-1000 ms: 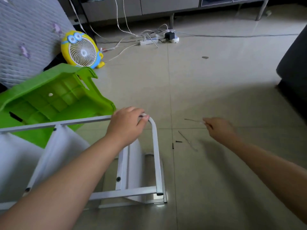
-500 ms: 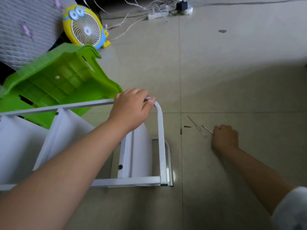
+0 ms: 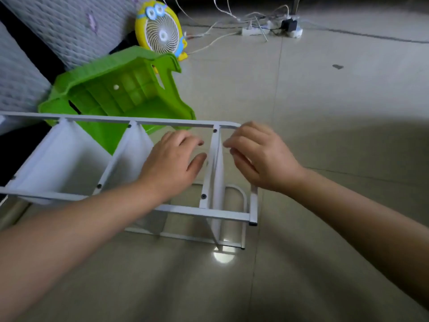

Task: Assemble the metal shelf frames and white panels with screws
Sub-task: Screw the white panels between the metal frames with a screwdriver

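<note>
A pale tiled floor (image 3: 325, 112) runs back to a power strip (image 3: 255, 31) with trailing cables, a yellow fan (image 3: 161, 31) and a green plastic stool (image 3: 120, 89) tipped on its side against quilted grey fabric (image 3: 69, 26). The metal shelf frame (image 3: 162, 123) lies on its side in front of the stool, white panels (image 3: 65, 159) hanging between its rails and black screw heads (image 3: 203, 196) showing on the cross bar (image 3: 214, 163). A second ago the left hand (image 3: 171, 163) gripped the frame's rounded corner while the right hand (image 3: 260, 159) was down on the floor among the loose fasteners; now the left hand is off the corner and hovers just left of the cross bar, fingers loosely bent and holding nothing visible. The right hand is just right of the bar, fingertips (image 3: 229, 145) drawn together as if pinching; blur hides whether a screw is there. That probably means the next screw goes in near this bar.
</note>
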Demonstrator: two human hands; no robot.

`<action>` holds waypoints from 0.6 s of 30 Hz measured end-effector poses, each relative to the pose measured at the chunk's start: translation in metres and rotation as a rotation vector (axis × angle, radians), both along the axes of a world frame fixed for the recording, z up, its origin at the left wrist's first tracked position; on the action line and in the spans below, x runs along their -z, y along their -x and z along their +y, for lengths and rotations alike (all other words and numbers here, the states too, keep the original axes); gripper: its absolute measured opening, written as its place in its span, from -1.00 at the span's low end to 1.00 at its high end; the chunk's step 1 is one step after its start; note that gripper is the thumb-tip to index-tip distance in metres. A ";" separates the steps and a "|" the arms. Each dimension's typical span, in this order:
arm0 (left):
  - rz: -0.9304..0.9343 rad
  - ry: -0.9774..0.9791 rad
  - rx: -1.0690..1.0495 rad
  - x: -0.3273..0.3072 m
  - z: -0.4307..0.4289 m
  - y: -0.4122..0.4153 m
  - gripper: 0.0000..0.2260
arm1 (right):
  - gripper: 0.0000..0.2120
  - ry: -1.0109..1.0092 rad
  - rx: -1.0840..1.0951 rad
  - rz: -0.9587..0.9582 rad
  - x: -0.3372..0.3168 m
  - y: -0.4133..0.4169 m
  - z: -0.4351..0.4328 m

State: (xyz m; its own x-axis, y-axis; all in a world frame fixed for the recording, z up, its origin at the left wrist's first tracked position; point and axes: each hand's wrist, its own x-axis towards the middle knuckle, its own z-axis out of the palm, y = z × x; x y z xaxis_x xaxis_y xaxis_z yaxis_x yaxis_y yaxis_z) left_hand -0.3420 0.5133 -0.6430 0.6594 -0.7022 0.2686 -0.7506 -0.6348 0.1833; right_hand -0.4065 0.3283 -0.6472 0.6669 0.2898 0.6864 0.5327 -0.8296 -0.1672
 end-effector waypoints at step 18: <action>-0.190 -0.308 0.000 -0.037 0.041 -0.011 -0.73 | -0.68 0.338 -0.053 0.846 -0.056 -0.012 0.033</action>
State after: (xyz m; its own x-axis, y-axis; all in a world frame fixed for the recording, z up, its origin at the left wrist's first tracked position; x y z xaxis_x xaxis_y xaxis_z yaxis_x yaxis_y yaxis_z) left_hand -0.3309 0.5539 -0.6062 0.6177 -0.7695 0.1622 -0.7532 -0.6382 -0.1593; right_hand -0.3948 0.3615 -0.5908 0.8891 0.4315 -0.1528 0.3821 -0.8834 -0.2715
